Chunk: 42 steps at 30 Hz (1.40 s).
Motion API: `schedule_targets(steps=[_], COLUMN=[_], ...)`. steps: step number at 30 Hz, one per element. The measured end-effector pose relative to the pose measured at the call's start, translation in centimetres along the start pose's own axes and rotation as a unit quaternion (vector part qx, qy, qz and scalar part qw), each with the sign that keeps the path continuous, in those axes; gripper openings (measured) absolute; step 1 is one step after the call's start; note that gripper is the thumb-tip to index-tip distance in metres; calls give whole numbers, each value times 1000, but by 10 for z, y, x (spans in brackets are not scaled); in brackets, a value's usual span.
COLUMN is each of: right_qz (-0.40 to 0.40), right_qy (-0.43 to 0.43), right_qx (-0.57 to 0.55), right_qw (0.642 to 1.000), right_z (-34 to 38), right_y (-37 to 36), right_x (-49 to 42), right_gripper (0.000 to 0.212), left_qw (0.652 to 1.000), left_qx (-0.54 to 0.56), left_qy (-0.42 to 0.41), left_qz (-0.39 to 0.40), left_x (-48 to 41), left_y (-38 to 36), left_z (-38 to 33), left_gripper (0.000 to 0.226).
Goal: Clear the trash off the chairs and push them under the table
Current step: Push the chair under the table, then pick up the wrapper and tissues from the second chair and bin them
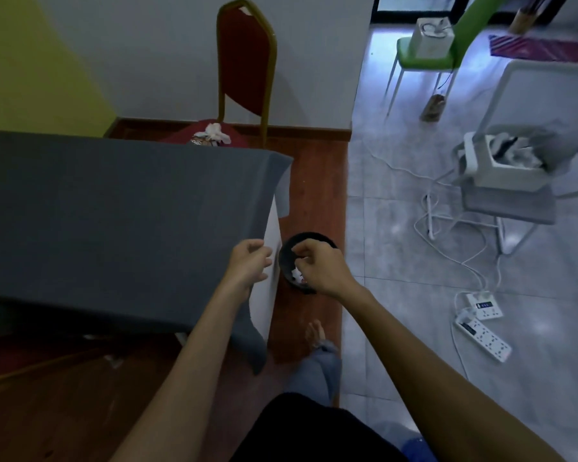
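Observation:
A red chair with a gold frame (246,61) stands at the far side of the table (114,211), which wears a grey cloth. On its seat lie a crumpled white tissue (216,132) and a wrapper (201,141). A black bin (286,258) sits on the floor by the table's right end, with white crumpled paper (296,274) inside. My right hand (317,268) hovers over the bin with its fingers curled down; whether they touch the paper is unclear. My left hand (249,263) is by the table's corner, loosely curled and holding nothing.
Another gold chair frame (20,373) shows at the lower left below the table edge. To the right on the tiled floor are white power strips (484,331) with cables, a grey chair carrying a white box (504,168), and a green chair (424,58).

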State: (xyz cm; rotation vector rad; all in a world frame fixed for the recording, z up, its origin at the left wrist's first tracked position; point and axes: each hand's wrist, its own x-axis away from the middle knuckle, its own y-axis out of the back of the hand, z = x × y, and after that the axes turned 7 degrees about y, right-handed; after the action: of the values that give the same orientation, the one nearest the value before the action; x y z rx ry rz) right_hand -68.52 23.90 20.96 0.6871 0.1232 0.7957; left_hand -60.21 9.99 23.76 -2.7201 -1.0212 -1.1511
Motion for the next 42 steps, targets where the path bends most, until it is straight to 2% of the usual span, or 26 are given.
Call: schedule_targets(steps=[7,12,17,26,30,34,42], right_qz=[31,99,89,182,216,285,381], right_qy=[15,29,39,107,139,156,165], right_qx=[6,44,71,50,50,69,86], right_qw=[999,994,993,976,965,943,906], right_z=[-27,-36,-41,-30,-29,-22,3], right_y=[58,104,141,144,142,147,162], right_x=[-120,-189,-288,-453,-549,-643,-778], right_gripper=[31,29,32,25,23,23,19], left_qw=[999,999,999,982,965,935,890], left_qx=[35,38,42,134,177,231,290], left_qy=[18,31,16,53,70,111,161], left_qz=[-13,-11,-28,-121,-178,-245,-312], left_x=[-103,-164,-213,-303,-360,-414,-473], left_y=[-48,-69,-72,-56,-56,-59,-60], left_z=[-74,-132,-199,-260,-291,-328,-405], left_gripper=[45,40,35,28,24,19,26])
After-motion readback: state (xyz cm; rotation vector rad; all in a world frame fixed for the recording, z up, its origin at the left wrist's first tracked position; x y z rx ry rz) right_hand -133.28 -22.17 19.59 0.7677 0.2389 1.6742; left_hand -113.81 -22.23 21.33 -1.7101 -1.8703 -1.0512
